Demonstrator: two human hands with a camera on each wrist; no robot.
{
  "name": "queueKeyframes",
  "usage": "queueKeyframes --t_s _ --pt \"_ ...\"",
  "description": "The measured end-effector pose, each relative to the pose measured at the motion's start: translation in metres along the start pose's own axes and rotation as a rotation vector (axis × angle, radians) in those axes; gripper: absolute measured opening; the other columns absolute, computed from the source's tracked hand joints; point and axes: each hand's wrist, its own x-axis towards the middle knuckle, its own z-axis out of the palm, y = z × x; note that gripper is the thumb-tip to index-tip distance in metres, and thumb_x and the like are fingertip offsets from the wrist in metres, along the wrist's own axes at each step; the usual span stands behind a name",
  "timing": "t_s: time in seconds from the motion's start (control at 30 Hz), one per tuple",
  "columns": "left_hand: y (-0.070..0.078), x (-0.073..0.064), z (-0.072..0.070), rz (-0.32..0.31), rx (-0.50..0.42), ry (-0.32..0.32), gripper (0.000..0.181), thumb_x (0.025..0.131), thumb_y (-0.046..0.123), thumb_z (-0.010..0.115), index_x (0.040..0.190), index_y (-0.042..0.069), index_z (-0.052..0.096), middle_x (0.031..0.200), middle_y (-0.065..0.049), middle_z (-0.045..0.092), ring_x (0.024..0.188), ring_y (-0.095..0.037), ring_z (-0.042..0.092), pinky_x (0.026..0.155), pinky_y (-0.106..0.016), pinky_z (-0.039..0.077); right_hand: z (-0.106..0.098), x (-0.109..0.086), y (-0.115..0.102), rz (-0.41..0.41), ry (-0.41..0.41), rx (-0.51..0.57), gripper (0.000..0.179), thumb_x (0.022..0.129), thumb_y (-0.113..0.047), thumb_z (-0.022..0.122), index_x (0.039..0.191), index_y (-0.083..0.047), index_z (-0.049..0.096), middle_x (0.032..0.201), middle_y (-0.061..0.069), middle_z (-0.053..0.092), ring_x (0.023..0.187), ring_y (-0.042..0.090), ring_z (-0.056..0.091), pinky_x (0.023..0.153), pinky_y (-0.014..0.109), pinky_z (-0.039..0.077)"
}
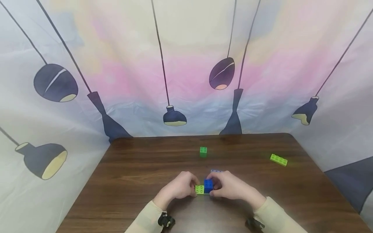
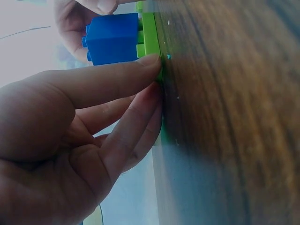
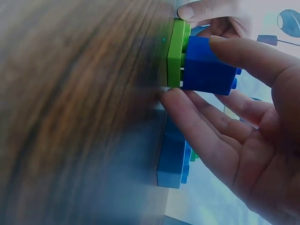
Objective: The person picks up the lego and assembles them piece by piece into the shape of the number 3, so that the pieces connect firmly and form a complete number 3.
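Note:
A lime-green flat toy building brick (image 1: 199,189) lies on the table in front of the person. My left hand (image 1: 184,185) pinches its left end between thumb and fingers. Over its right part stands a dark blue block-shaped brick (image 1: 208,186), gripped by my right hand (image 1: 228,185) with the thumb on one side and fingers at the other. From the right wrist, the blue brick (image 3: 208,65) sits upright on the studs, with a narrow gap above the lime brick (image 3: 176,56). Beyond the right fingers is a lighter blue brick (image 3: 171,159), partly hidden in the head view.
A green brick (image 1: 203,152) stands farther back on the brown wooden table (image 1: 140,168). At the right lies another lime-green flat brick (image 1: 278,160). A cloth printed with lamps (image 1: 175,118) hangs behind and beside the table.

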Motion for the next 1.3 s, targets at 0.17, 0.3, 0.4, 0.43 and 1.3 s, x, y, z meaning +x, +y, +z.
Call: queueKeyframes --t_s 0.17,0.3,0.4,0.43,1.3 --pt "-0.002 -0.002 0.002 0.02 -0.017 -0.005 0.025 0.077 -0.006 0.088 0.099 0.001 0.078 0.074 0.004 0.064 0.062 -0.007 0.055 0.057 -0.025 0.047 0.002 -0.001 -0.001 -0.025 0.029 0.011 0.034 0.089 -0.019 0.089 0.117 -0.014 0.07 0.1 -0.008 0.074 0.086 0.005 0.07 0.079 0.028 0.059" --pt "-0.004 -0.001 0.001 0.028 -0.007 0.007 0.025 0.077 -0.006 0.089 0.099 0.002 0.079 0.075 0.004 0.064 0.062 -0.007 0.055 0.057 -0.025 0.047 -0.001 0.0 -0.005 -0.028 0.067 0.013 0.029 0.09 -0.019 0.089 0.112 -0.015 0.072 0.099 -0.008 0.075 0.088 0.006 0.072 0.08 0.029 0.06" --pt "-0.004 0.0 0.001 0.026 0.0 0.003 0.025 0.077 -0.005 0.089 0.099 0.002 0.079 0.075 0.004 0.065 0.062 -0.007 0.055 0.058 -0.025 0.047 -0.003 0.0 -0.008 -0.017 0.073 0.011 0.027 0.089 -0.018 0.089 0.111 -0.014 0.073 0.098 -0.008 0.076 0.088 0.007 0.072 0.08 0.03 0.06" --pt "-0.004 0.001 0.001 0.024 0.005 0.002 0.025 0.078 -0.005 0.089 0.099 0.002 0.079 0.075 0.004 0.065 0.063 -0.007 0.055 0.058 -0.025 0.048 -0.004 0.0 -0.008 -0.013 0.074 0.006 0.026 0.089 -0.018 0.089 0.11 -0.014 0.073 0.098 -0.008 0.076 0.088 0.007 0.072 0.08 0.03 0.06" --pt "-0.002 0.002 -0.002 0.016 0.013 0.001 0.027 0.077 -0.006 0.088 0.101 0.001 0.079 0.074 0.004 0.064 0.063 -0.007 0.056 0.059 -0.025 0.047 -0.006 0.001 -0.007 -0.001 0.092 -0.006 0.027 0.088 -0.018 0.09 0.11 -0.012 0.076 0.099 -0.004 0.077 0.085 0.007 0.071 0.076 0.026 0.06"
